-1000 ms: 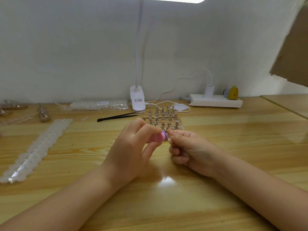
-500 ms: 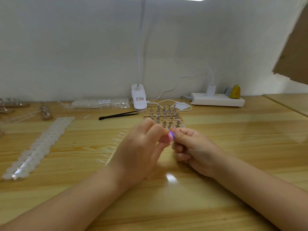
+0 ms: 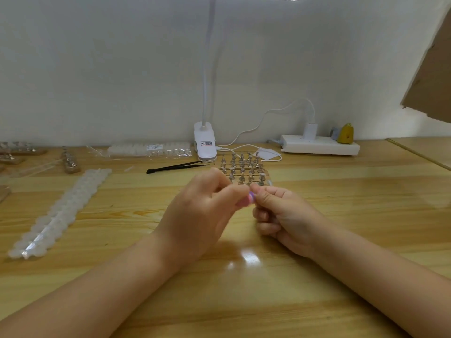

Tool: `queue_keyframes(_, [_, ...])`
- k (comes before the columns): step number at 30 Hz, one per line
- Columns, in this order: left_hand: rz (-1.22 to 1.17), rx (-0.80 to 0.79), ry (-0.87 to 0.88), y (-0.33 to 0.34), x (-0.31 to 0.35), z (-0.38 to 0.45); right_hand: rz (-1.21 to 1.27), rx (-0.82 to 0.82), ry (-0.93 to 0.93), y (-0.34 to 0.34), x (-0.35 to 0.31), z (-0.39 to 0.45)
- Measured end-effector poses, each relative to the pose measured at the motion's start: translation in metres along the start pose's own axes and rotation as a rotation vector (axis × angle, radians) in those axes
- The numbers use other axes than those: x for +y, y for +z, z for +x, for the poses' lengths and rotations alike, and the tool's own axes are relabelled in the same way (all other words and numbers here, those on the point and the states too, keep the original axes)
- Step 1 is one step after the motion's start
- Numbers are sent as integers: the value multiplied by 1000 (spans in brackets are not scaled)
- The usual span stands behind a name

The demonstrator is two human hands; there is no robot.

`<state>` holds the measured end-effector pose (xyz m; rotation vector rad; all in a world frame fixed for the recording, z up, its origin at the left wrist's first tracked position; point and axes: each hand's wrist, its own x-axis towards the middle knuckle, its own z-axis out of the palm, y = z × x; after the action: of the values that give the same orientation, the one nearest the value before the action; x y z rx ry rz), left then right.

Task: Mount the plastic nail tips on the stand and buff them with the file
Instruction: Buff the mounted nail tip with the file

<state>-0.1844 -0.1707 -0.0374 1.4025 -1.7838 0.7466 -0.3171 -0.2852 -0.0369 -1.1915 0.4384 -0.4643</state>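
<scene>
My left hand (image 3: 202, 211) pinches a small pink and purple block, the file (image 3: 248, 199), between thumb and fingers at the table's middle. My right hand (image 3: 283, 213) has its fingers curled, thumb and forefinger pinched together right against the file's end; what they hold is too small to make out. Just behind both hands stands the wooden stand (image 3: 244, 170) with several metal pegs. A long strip of white nail tips (image 3: 63, 211) lies to the left.
Black tweezers (image 3: 174, 166) lie left of the stand. A clip lamp base (image 3: 205, 143), a bag of nail tips (image 3: 148, 149) and a power strip (image 3: 319, 145) line the wall. More peg stands (image 3: 69, 162) sit far left. A cardboard sheet (image 3: 432, 76) hangs upper right.
Both hands stay pinched together at the file with only slight shifts. The view has drifted a little.
</scene>
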Motion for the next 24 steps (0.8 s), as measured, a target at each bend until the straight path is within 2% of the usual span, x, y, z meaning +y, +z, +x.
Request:
queue_keyframes(3, [-51,-65,116,4,8,1,-26,-36,5,0,0,-1])
queue_keyframes(6, [-40,-94,-64,0,2,1,-15,-49,16,-2,-2,0])
queue_keyframes(10, [-57,-6,22,2,2,0,-15,-72,4,-3,-1,-1])
queue_keyframes(12, [-116,-22,57,5,5,0,-32,-99,-10,-3,-1,-1])
queue_keyframes(17, [-129,-22,-53,3,-4,-2,-4,-125,-15,-4,-3,-1])
queue_keyframes(20, [-200,20,-52,5,2,0,-5,-127,-29,-4,-1,-1])
queue_keyframes(24, [-200,-69,-83,5,4,-2,-2,-119,-42,-4,-2,-2])
